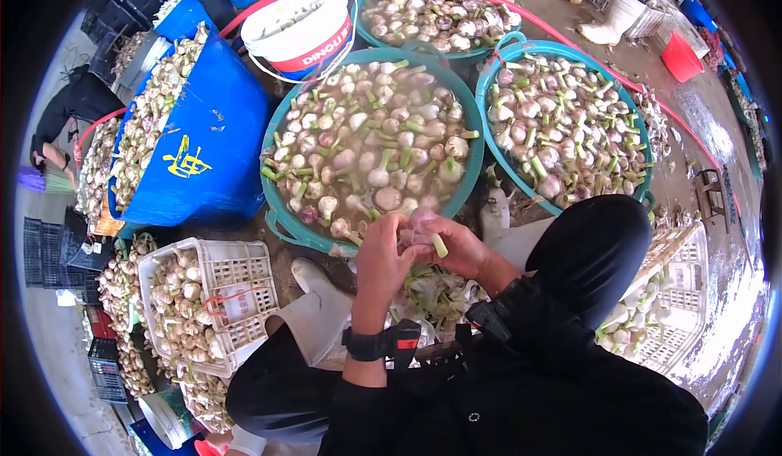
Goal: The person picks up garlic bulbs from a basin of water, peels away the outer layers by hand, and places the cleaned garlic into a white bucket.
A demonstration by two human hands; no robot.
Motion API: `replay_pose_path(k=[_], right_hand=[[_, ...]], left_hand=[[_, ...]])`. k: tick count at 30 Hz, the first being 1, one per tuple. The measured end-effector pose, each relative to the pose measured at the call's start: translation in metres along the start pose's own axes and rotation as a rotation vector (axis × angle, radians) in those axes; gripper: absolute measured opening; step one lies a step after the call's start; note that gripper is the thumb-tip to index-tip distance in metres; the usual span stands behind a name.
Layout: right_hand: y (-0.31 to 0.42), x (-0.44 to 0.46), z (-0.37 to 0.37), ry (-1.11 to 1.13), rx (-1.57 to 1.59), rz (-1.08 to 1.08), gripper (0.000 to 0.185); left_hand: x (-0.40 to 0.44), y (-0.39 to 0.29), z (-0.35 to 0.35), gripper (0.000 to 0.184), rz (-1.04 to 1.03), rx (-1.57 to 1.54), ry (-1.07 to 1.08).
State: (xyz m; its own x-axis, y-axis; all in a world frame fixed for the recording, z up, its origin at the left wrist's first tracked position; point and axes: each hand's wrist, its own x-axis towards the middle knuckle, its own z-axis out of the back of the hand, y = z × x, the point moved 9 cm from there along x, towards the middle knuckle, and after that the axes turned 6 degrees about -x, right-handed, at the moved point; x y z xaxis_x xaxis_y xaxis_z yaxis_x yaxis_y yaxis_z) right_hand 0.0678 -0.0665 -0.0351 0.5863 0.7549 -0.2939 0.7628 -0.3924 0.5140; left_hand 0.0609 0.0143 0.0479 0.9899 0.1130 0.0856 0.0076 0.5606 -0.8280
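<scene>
Both hands meet over the near edge of a green tub (476, 156) of garlic bulbs in cloudy water. Between my left hand (381, 252) and my right hand (458, 252) is a garlic bulb (421, 221), pinkish-white, its short green stem pointing down to the right. My left fingers are closed against the bulb's left side, while the right fingers wrap its stem side. Below the hands, loose garlic peels and leaves (440, 297) lie in a pile between my boots. Any small tool within the fingers is hidden.
A second green tub (648, 151) of garlic stands at right. On the left are a blue bin (208, 142) and a white crate (244, 273), both holding garlic. Another white crate (688, 293) sits at lower right. A white bucket (285, 37) and red hose (562, 34) lie beyond.
</scene>
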Motion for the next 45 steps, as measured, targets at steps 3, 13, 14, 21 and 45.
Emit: replay_pose_path(k=[3,13,14,21,45], right_hand=[[0.006,-0.004,-0.006,0.003,-0.065,0.013,0.03],[-0.002,-0.012,-0.017,0.146,-0.255,-0.209,0.034],[-0.001,-0.011,-0.016,0.147,-0.254,-0.208,0.034],[-0.016,-0.027,-0.038,0.439,-0.373,-0.256,0.034],[-0.004,0.004,0.009,0.009,0.63,0.215,0.052]], left_hand=[[-0.002,-0.011,-0.006,0.024,-0.139,0.197,0.011],[0.006,0.032,0.024,0.018,-0.025,-0.036,-0.137],[0.006,0.025,0.025,0.018,-0.058,0.014,-0.17],[0.004,0.05,0.052,0.015,-0.011,0.249,-0.341],[-0.011,0.065,-0.006,0.022,0.181,-0.627,-0.411]])
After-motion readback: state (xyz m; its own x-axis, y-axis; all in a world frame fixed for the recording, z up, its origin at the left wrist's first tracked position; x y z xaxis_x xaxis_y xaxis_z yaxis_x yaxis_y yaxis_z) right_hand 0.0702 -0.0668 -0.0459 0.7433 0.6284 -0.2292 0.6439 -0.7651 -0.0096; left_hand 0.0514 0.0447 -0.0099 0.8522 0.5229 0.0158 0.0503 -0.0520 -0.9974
